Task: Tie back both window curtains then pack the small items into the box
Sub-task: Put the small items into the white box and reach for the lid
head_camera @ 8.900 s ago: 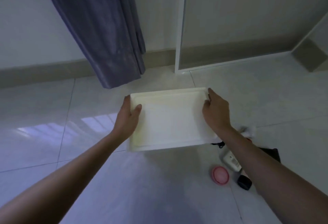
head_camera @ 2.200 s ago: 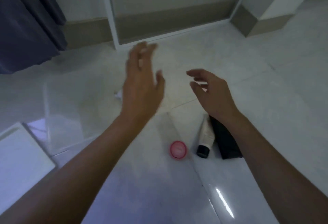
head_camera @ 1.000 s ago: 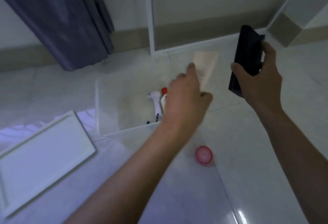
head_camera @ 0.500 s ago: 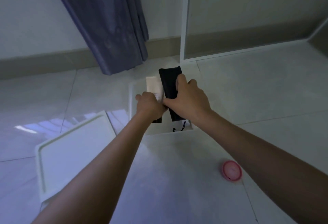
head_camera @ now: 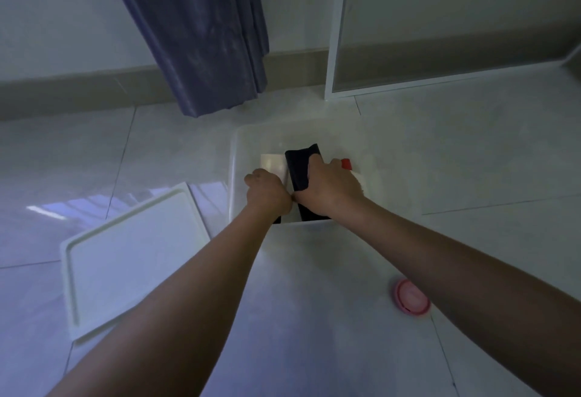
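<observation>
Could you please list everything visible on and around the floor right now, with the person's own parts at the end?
storage box: one, translucent white, open on the floor below the curtain.
black pouch: one, black, inside the box, under the right hand.
cream tube: one, pale cream, in the box beside the pouch, held by the left hand.
red-capped bottle: one, red cap, mostly hidden behind the right hand.
box lid: one, white, flat on the floor left of the box.
pink round lid: one, pink, on the floor at right.
curtain: one, purple-grey, hanging.
left hand: grip closed on the tube.
right hand: grip on the pouch.
</observation>
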The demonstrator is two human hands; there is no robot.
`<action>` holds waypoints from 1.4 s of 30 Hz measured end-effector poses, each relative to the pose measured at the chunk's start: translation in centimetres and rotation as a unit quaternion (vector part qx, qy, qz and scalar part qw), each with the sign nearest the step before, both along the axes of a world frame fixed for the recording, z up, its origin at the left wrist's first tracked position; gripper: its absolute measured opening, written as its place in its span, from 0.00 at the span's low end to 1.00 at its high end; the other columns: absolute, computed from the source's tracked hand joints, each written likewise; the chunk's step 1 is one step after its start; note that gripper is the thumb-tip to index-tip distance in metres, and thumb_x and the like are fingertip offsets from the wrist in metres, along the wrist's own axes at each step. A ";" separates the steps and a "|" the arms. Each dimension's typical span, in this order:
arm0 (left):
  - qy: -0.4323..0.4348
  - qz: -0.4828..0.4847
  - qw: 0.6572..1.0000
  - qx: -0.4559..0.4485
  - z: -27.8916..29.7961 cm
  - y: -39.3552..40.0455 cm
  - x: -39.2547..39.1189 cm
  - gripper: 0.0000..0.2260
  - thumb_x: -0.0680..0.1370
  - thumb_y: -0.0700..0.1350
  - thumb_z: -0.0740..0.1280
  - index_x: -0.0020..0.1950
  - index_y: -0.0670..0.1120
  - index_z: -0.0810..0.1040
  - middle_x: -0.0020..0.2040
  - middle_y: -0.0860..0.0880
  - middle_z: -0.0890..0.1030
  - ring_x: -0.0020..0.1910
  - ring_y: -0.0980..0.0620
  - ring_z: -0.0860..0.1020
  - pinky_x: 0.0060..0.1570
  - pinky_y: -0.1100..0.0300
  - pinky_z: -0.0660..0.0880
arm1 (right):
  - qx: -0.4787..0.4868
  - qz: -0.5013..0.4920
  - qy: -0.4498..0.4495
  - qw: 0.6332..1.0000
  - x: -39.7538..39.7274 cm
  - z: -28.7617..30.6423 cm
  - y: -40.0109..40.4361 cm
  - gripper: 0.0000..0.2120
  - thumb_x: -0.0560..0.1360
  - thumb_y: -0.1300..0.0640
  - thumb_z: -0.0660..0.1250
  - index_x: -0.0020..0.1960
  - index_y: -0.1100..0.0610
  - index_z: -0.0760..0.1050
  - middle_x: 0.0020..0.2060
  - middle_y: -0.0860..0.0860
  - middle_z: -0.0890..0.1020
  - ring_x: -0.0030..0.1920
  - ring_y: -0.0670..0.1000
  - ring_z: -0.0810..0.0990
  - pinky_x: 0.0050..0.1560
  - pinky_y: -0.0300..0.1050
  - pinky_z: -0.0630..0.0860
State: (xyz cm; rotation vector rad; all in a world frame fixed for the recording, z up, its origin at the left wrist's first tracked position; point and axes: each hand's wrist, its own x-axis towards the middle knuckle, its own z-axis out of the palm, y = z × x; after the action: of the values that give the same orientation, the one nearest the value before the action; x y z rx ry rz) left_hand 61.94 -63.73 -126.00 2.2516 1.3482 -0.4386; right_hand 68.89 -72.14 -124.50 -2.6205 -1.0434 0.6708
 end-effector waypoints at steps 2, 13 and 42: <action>0.000 0.023 1.000 -0.021 -0.4 -0.2 0.2 0.38 0.77 0.46 0.67 0.76 0.37 0.44 0.71 0.35 0.57 0.68 0.41 0.64 0.65 0.55 0.66 | -0.015 0.000 0.004 1.000 -0.1 -0.7 0.4 0.30 0.72 0.47 0.70 0.66 0.58 0.61 0.59 0.61 0.70 0.53 0.58 0.74 0.42 0.46 0.68; 0.119 -0.166 0.978 0.039 -1.6 0.4 0.2 0.18 0.80 0.42 0.61 0.69 0.41 0.64 0.66 0.41 0.69 0.64 0.45 0.69 0.46 0.62 0.67 | -0.002 0.047 0.109 0.993 0.7 -2.3 1.0 0.28 0.76 0.50 0.66 0.72 0.56 0.61 0.64 0.60 0.69 0.60 0.57 0.73 0.53 0.46 0.73; -0.221 -0.249 0.931 0.152 3.6 1.5 -1.7 0.16 0.80 0.45 0.61 0.67 0.46 0.73 0.64 0.44 0.77 0.60 0.43 0.75 0.59 0.53 0.70 | 0.291 0.088 -0.025 0.952 2.7 3.1 -6.8 0.13 0.76 0.54 0.67 0.60 0.55 0.77 0.56 0.50 0.79 0.50 0.47 0.79 0.50 0.41 0.76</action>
State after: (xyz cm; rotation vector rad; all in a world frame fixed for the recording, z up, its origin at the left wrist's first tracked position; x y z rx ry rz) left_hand 60.22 -62.24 -122.39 2.7308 0.6401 0.1373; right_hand 71.55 -78.94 -121.43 -2.0594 -1.2683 0.2673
